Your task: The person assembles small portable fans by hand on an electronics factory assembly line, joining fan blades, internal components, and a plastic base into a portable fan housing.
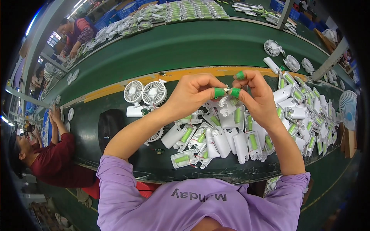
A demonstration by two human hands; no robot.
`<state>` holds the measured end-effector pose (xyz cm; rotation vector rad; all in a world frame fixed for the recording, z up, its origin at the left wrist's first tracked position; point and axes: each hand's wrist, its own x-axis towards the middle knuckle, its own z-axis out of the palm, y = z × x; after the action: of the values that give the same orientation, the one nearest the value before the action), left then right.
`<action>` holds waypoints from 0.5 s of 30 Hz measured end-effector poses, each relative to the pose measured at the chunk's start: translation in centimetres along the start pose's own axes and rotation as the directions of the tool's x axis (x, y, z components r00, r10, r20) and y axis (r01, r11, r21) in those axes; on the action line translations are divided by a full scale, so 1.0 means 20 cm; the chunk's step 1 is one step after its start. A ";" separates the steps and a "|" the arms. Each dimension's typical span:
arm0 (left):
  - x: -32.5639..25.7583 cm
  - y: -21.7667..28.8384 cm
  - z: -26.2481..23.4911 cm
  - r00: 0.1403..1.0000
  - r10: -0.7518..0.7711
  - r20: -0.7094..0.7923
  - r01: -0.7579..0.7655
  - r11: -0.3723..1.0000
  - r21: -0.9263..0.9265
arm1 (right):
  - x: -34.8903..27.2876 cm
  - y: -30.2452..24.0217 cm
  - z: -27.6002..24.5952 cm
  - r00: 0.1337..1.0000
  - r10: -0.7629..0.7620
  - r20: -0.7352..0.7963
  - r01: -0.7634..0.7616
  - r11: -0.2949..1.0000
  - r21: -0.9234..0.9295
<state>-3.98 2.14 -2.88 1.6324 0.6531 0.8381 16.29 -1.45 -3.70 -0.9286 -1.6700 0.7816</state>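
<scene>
Both my hands meet above a heap of white fan handles (220, 142) on the dark green table, with green tape on several fingertips. My left hand (194, 90) pinches a small whitish part (227, 88), too small to name, between thumb and index finger. Close beside it is my right hand (254, 94), its index finger raised and its thumb bent inward at a white plastic handle housing (226, 106). The housing sits just under the fingertips, and the fingers gripping it are partly hidden. Green battery cells show in many of the heaped handles.
Two white fan heads (154, 93) lie left of my hands, near a black cloth-like item (110, 129) and a small circuit board (158, 151). More handles are piled at right (308, 119). Beyond the yellow edge runs a green conveyor (192, 44). A co-worker (54, 154) sits at left.
</scene>
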 end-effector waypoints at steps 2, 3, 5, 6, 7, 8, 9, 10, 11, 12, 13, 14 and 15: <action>0.00 0.00 0.01 1.000 0.015 -0.004 -0.014 0.999 0.030 | -0.01 0.01 -0.01 1.000 -0.001 0.006 0.001 1.000 0.008; 0.00 0.00 0.02 0.999 0.034 -0.007 -0.034 0.999 0.034 | -0.01 0.02 -0.01 0.996 -0.090 0.002 0.090 0.994 -0.061; -0.01 0.00 0.02 0.999 0.053 -0.014 -0.052 0.998 0.038 | -0.01 0.02 -0.01 0.984 -0.178 0.009 0.178 0.976 -0.128; -0.01 0.01 0.02 0.998 0.063 -0.014 -0.063 0.997 0.034 | -0.02 0.02 0.00 0.985 -0.172 -0.014 0.170 0.979 -0.113; -0.01 0.01 0.02 0.997 0.073 -0.015 -0.073 0.997 0.031 | -0.02 0.02 0.00 0.985 -0.166 -0.037 0.162 0.982 -0.098; -0.01 0.00 0.01 0.997 0.072 -0.017 -0.072 0.997 0.029 | -0.02 0.01 0.00 0.986 -0.164 -0.035 0.160 0.982 -0.098; 0.00 0.00 0.00 0.993 0.118 0.021 -0.119 0.989 0.083 | -0.02 0.01 0.00 0.990 -0.138 -0.020 0.136 0.987 -0.089; 0.00 -0.01 -0.01 0.986 0.158 0.060 -0.165 0.977 0.136 | -0.01 0.01 0.00 0.994 -0.112 -0.004 0.111 0.991 -0.078; -0.01 -0.01 -0.02 0.986 0.155 0.058 -0.161 0.978 0.136 | -0.01 0.01 0.00 0.994 -0.109 -0.003 0.109 0.991 -0.075; -0.01 0.01 -0.02 0.982 0.177 0.072 -0.187 0.966 0.179 | 0.00 0.01 0.00 0.998 -0.049 0.035 0.049 0.999 -0.011; -0.01 0.02 -0.02 0.976 0.200 0.090 -0.216 0.952 0.219 | 0.01 0.02 0.00 0.997 0.010 0.074 -0.013 0.999 0.047; -0.01 0.03 -0.03 0.976 0.199 0.090 -0.214 0.952 0.218 | 0.02 0.02 0.00 0.997 0.012 0.074 -0.015 0.999 0.047; -0.01 0.04 -0.03 0.972 0.215 0.098 -0.234 0.935 0.266 | 0.03 0.02 0.00 0.994 -0.058 0.092 0.060 0.998 -0.017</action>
<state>-4.71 2.17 -2.10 2.0091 0.5602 0.8808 16.20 -0.70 -3.78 -0.8644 -1.7800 0.7786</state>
